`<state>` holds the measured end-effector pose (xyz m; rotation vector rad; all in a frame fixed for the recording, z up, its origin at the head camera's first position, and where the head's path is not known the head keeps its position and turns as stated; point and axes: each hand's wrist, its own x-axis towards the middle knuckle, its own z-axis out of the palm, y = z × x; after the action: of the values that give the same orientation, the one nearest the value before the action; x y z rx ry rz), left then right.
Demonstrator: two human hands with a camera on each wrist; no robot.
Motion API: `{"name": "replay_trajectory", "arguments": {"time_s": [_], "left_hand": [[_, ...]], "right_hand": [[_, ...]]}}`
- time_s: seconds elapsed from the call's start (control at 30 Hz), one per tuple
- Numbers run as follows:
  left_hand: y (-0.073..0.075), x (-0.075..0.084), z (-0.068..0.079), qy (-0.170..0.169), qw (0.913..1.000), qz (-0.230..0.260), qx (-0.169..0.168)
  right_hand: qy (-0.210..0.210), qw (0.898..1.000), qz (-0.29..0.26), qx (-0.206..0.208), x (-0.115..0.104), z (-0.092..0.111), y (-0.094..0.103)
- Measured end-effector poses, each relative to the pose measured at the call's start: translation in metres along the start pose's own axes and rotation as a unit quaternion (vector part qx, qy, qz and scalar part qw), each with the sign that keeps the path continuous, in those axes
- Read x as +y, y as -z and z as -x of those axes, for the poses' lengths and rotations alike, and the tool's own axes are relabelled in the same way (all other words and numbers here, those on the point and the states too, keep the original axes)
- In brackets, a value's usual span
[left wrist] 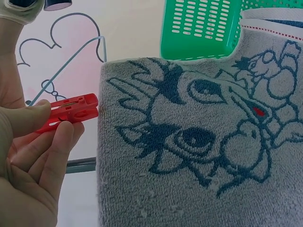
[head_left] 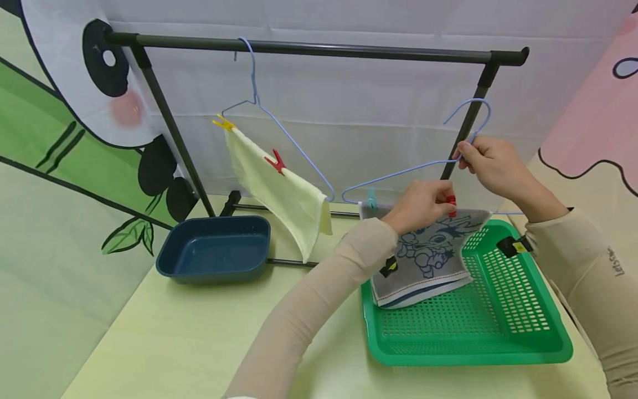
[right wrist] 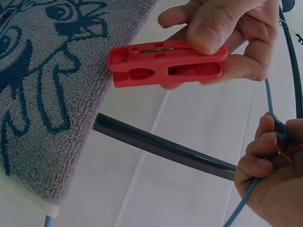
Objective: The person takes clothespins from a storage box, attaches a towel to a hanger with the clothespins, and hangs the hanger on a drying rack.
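Observation:
My left hand (head_left: 421,206) pinches a red clothespin (left wrist: 71,111) between thumb and fingers. In both wrist views the nose of the pin is right at the top edge of a grey towel (head_left: 423,271) with a dark blue cartoon figure. A light blue wire hanger (head_left: 490,113) is held at the base of its hook by my right hand (head_left: 495,166). The towel hangs folded over the hanger's lower bar, and a teal clothespin (head_left: 371,198) sits at its left top corner. Its lower part hangs over a green basket (head_left: 545,354).
A black rack bar (head_left: 349,51) spans the back. From it hangs another blue hanger (head_left: 294,143) with a yellow cloth (head_left: 279,188), pinned by a yellow clothespin (head_left: 224,123) and a red one. A dark blue tub (head_left: 214,271) stands on the table's left.

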<state>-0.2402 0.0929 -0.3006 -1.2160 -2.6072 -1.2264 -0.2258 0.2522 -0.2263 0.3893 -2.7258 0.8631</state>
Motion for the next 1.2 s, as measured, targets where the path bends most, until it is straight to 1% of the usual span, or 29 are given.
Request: {"name": "replay_trajectory", "arguments": {"time_s": [0.17,0.33,0.43,0.6,0.67,0.83,1.0,1.2], "left_hand": [[-0.005,0.0,-0.005,-0.002,0.9999,0.008,-0.008],[-0.008,0.001,-0.005,0.002,0.9999,0.01,-0.009],[-0.008,0.003,-0.006,-0.008,0.9999,0.007,-0.012],[-0.009,0.004,-0.008,-0.013,0.9987,0.021,-0.046],[-0.008,0.004,-0.009,-0.019,0.9976,0.024,-0.063],[-0.006,0.003,-0.009,-0.042,0.9947,0.027,-0.089],[-0.003,0.002,-0.007,-0.051,0.9931,0.044,-0.095],[-0.001,0.003,-0.007,-0.057,0.9927,0.036,-0.099]], "right_hand": [[0.014,1.0,0.006,0.008,0.0,0.001,-0.001],[0.011,1.0,-0.014,-0.01,0.0,-0.001,0.0],[0.002,1.0,-0.024,-0.02,0.0,0.0,0.002],[-0.009,0.998,-0.05,-0.04,0.001,0.003,0.007],[-0.013,0.996,-0.069,-0.05,0.002,0.004,0.009],[-0.027,0.99,-0.118,-0.075,0.004,0.005,0.011],[-0.036,0.983,-0.157,-0.092,0.003,0.006,0.011],[-0.049,0.98,-0.161,-0.11,0.0,0.005,0.013]]}}
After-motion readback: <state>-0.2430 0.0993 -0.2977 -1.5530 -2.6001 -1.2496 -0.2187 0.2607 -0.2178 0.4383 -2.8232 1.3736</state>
